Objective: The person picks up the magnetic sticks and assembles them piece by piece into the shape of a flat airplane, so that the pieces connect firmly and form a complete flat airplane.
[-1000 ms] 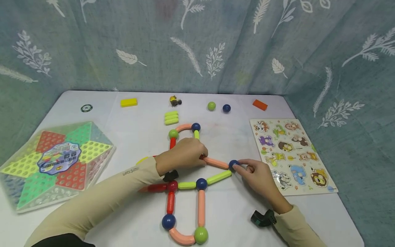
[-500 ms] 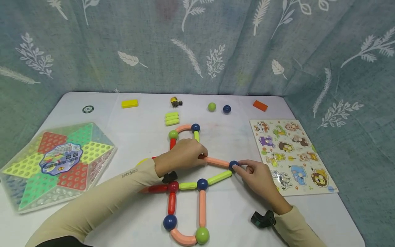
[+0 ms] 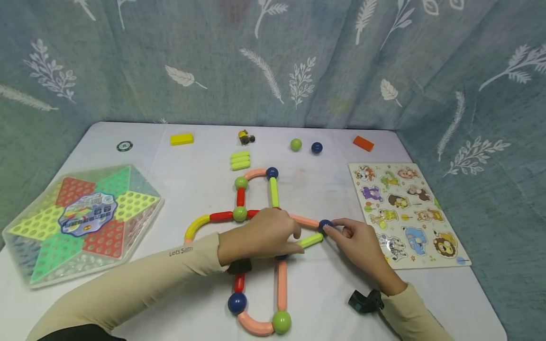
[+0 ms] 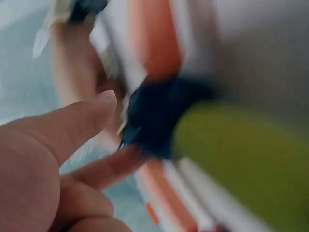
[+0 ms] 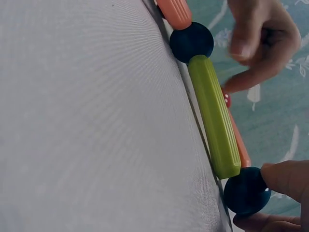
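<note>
My right hand pinches a dark blue ball between thumb and fingers at the right corner of a magnetic stick-and-ball figure. A salmon stick and a lime green stick meet at that ball. Over the figure's middle, my left hand has its thumb and index finger spread, with nothing between them. Close by those fingers is another blue ball, blurred in the left wrist view and mostly covered by the hand in the head view. Part of the figure's centre is hidden under the left hand.
A hexagonal checkers box lies left, and an animal puzzle board right. Along the back are a yellow block, lime sticks, a green ball, a blue ball and an orange block.
My left hand has let go of the salmon stick's inner end and moved toward me, over the lower blue ball. My right hand stays on its blue ball.
</note>
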Demonstrator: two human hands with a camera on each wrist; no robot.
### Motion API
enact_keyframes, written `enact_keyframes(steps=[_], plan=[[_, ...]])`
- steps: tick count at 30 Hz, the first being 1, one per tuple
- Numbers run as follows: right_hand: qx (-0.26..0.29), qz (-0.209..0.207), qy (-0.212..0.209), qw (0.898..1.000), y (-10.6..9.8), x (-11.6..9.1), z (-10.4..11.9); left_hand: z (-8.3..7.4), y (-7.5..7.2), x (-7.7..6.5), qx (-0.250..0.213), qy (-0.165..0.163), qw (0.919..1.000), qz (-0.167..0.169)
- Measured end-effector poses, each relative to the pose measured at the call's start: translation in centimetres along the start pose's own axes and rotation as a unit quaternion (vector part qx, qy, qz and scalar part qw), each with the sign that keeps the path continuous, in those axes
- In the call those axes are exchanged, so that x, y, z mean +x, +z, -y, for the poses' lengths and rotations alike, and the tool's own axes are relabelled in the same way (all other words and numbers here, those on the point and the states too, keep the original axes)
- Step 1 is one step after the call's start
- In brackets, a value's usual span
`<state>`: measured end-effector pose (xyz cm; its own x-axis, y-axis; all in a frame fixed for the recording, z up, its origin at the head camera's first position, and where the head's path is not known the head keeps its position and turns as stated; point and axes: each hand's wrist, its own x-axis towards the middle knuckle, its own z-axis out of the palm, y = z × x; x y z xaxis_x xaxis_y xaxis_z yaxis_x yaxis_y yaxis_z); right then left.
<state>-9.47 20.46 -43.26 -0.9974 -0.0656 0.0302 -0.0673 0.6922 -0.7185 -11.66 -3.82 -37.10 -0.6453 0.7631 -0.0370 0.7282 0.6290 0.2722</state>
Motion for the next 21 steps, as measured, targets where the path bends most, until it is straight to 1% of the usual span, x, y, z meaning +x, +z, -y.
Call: enact_keyframes(steps=[2, 5, 9, 11, 14, 17, 21], plan=[[0.0, -0.001, 0.0, 1.0, 0.0, 0.1, -0.1, -0.6, 0.8, 0.3, 0.014, -0.003, 0.9999, 0.0], [0.003, -0.003, -0.003, 1.0, 0.0, 0.1, -0.2, -1.0, 1.6, 0.5, 0.028, -0.021, 0.9994, -0.004], [0.005, -0.005, -0.006, 1.0, 0.0, 0.1, -0.1, -0.9, 1.6, 0.3, 0.022, -0.052, 0.9984, -0.009], [0.004, -0.007, -0.006, 1.0, 0.0, 0.1, 0.0, -0.8, 1.3, 0.3, 0.011, -0.061, 0.998, -0.015], [0.0, -0.009, -0.006, 1.0, 0.0, 0.2, 0.0, -0.7, 1.0, 0.2, -0.003, -0.062, 0.9979, -0.019], [-0.003, -0.007, -0.009, 1.0, 0.2, 0.2, -0.1, -0.6, 0.9, 0.1, -0.011, -0.055, 0.9983, -0.017], [-0.003, -0.007, -0.014, 1.0, 0.3, 0.2, -0.2, 0.0, 0.7, -0.3, -0.024, -0.05, 0.9984, -0.015]])
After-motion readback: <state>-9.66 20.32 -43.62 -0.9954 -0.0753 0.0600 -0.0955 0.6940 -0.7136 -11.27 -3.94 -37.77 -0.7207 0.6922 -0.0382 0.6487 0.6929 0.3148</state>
